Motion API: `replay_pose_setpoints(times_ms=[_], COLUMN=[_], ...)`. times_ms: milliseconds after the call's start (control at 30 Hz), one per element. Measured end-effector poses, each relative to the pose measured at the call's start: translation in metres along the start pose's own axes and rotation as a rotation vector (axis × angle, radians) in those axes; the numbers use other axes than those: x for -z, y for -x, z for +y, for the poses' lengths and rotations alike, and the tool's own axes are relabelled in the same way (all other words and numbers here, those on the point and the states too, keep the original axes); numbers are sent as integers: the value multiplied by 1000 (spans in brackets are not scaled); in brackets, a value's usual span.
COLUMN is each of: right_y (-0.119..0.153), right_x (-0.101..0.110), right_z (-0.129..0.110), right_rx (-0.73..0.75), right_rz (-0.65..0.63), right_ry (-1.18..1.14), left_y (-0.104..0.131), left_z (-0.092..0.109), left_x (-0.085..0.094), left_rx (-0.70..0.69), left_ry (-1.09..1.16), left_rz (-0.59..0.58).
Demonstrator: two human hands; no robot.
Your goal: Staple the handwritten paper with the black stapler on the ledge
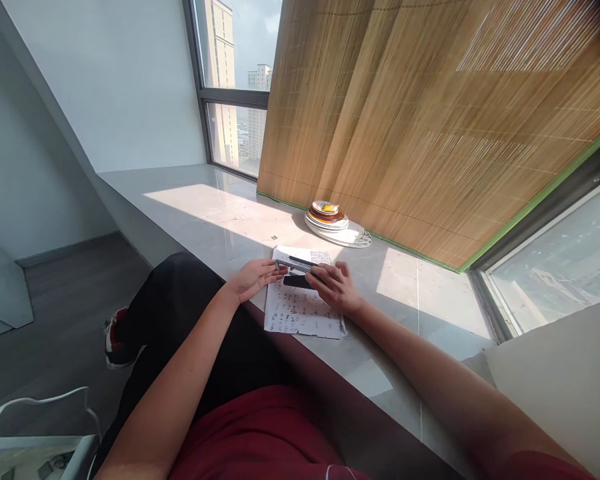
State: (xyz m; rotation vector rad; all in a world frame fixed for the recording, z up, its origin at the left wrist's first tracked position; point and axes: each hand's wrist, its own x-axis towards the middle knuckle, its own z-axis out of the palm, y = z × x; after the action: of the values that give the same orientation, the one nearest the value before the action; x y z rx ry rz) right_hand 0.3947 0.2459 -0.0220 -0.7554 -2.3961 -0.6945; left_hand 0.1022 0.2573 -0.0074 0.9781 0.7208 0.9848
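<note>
One counter stretches with room toward ten o'clock of the handwritten paper, whose seven-o'clock corner meets the near edge. One plate stack sits at one o'clock. Two hands: the right hand grips one black-and-silver stapler above the paper; the left hand has straightened fingers at its nine-o'clock end, pinching or not unclear.

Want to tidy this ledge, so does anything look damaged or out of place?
The paper has an uneven near edge, possibly torn. Beyond it, a small dark scrap looks stray on the ledge, apart from the plates.
</note>
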Motion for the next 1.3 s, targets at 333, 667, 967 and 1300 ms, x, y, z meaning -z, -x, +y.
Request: replay_pose_setpoints(times_ms=[333, 667, 967, 1300], right_y=[-15, -18, -26, -36], right_x=[2, -16, -1, 2], right_z=[-7, 5, -9, -32], right_rx=[-229, -647, -387, -106], right_rz=[132, 80, 113, 39], right_ry=[-98, -398, -182, -277], left_y=[-3, 0, 0, 13], left_z=[-3, -3, -6, 4], left_x=[5, 7, 5, -9], left_rx=[3, -5, -29, -44], left_ry=[-7, -188, -331, -505], left_rz=[12, -56, -163, -275])
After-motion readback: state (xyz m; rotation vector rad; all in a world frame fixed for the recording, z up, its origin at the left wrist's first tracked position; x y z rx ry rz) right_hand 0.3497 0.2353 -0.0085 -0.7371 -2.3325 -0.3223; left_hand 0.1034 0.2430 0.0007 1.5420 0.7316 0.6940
